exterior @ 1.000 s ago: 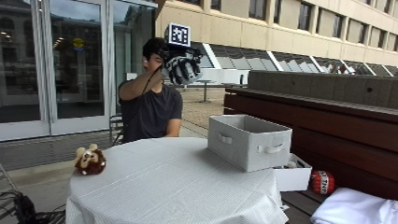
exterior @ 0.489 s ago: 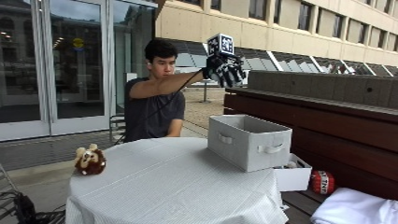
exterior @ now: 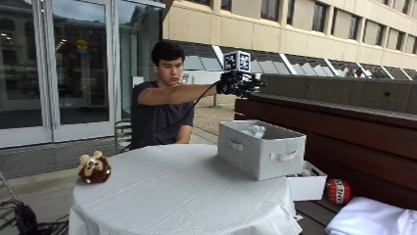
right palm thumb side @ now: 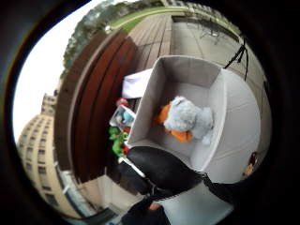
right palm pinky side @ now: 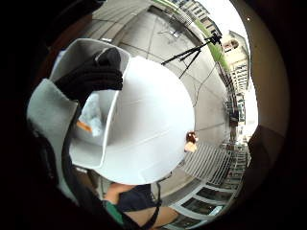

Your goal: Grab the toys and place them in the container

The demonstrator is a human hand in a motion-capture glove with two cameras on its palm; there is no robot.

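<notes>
One grey-and-orange plush toy (exterior: pixel 253 130) lies in the grey fabric container (exterior: pixel 262 149); one brown plush lion (exterior: pixel 94 168) sits at the round white table's (exterior: pixel 179 196) nine-o'clock edge; the gloved right hand (exterior: pixel 238 84) hovers above, fingers relaxed, holding nothing.

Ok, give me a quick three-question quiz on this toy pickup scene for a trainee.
1. True or false: the grey plush toy lies inside the grey container.
2. Which toy remains on the round table? A) brown plush toy B) red ball C) green frog
3. Fill in: the gloved right hand hovers above the ____, holding nothing.

Key: 1 true; 2 A; 3 container.
</notes>
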